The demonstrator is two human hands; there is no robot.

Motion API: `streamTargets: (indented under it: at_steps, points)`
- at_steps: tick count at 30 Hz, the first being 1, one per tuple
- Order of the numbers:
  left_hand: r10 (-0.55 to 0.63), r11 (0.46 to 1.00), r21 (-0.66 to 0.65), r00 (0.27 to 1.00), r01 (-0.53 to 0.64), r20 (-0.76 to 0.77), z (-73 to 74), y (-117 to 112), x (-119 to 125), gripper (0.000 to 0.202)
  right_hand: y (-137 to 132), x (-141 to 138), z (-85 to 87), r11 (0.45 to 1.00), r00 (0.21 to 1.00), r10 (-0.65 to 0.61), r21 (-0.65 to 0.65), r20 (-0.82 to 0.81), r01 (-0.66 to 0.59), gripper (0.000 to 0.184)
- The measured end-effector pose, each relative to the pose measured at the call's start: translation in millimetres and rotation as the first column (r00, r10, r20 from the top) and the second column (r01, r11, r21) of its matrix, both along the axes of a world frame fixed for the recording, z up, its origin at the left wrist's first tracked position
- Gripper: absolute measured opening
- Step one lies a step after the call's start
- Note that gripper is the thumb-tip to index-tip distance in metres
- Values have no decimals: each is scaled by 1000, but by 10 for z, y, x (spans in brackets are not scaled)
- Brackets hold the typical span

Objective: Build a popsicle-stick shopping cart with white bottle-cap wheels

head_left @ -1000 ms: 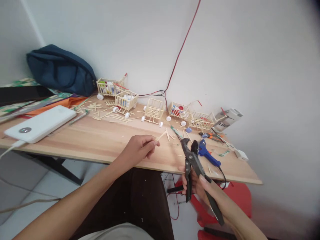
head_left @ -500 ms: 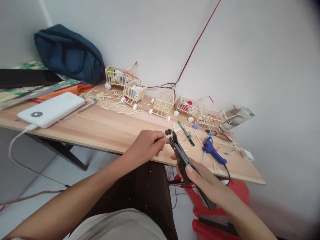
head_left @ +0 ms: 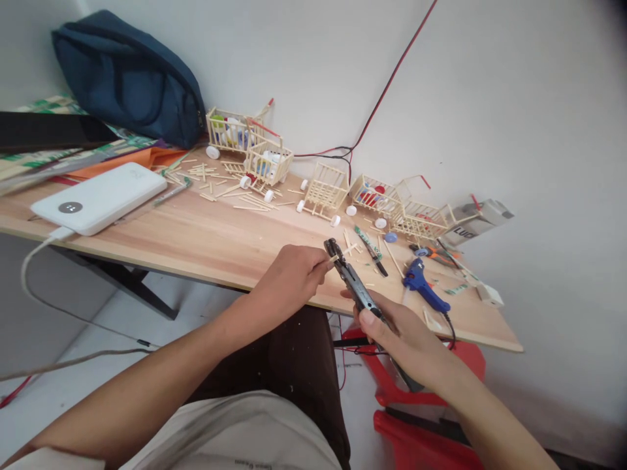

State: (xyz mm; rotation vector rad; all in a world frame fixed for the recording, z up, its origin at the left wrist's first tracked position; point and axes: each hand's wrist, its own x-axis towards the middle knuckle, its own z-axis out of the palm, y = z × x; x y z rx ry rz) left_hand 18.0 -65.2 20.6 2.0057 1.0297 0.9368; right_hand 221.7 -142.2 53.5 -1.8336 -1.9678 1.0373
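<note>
My left hand [head_left: 296,277] is closed, pinching a short thin wooden stick [head_left: 335,258] between thumb and fingers. The stick's end lies at the jaws of a dark, pliers-like cutter [head_left: 356,286]. My right hand [head_left: 401,339] wraps round the cutter's handles, thumb on top; the lower handle is partly hidden by the palm. Both hands are above the table's front edge. Just beyond the jaws lie loose stick pieces [head_left: 351,249] and a black-tipped craft knife or pen [head_left: 376,260]. A blue glue gun [head_left: 422,286] rests to the right of the cutter.
Several small stick-built carts [head_left: 323,189] with white wheels stand along the wall. Cut sticks [head_left: 206,172] are scattered behind a white power bank [head_left: 100,196] with a cable. A blue bag [head_left: 130,85] sits at back left. Below the table is a red stool [head_left: 426,431].
The cutter has turned slightly in my right hand, showing more grey metal, and its handles look closer together. My left hand still pinches the stick at the jaws. The view has shifted a little.
</note>
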Motion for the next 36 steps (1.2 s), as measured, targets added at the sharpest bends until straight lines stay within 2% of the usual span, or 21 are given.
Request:
streamTargets:
  at_steps: [3, 11, 18, 27, 30, 36]
  points:
    - [8, 997, 73, 1000, -7, -11, -10, -18, 13, 31, -4, -17, -21, 1000, 1000, -16, 25, 7, 16, 63]
    - [64, 965, 261, 984, -19, -164, -40, -47, 43, 28, 8, 6, -81, 997, 999, -43, 67, -20, 44, 63]
    - [99, 927, 374, 973, -14, -209, -201, -68, 91, 25, 16, -25, -90, 991, 990, -48, 128, 134, 31, 49]
    - [144, 927, 374, 937, -16, -318, -383, 43, 60, 21, 108, -70, -177, 987, 972, 55, 134, 230, -88, 41]
    - [176, 933, 358, 921, -43, -347, -419, 87, 43, 21, 193, -118, -226, 989, 969, 57, 119, 240, -87, 42]
    - [244, 932, 340, 905, -121, -347, -499, 203, -17, 22, 453, -233, -287, 992, 946, -27, 125, 323, -15, 47]
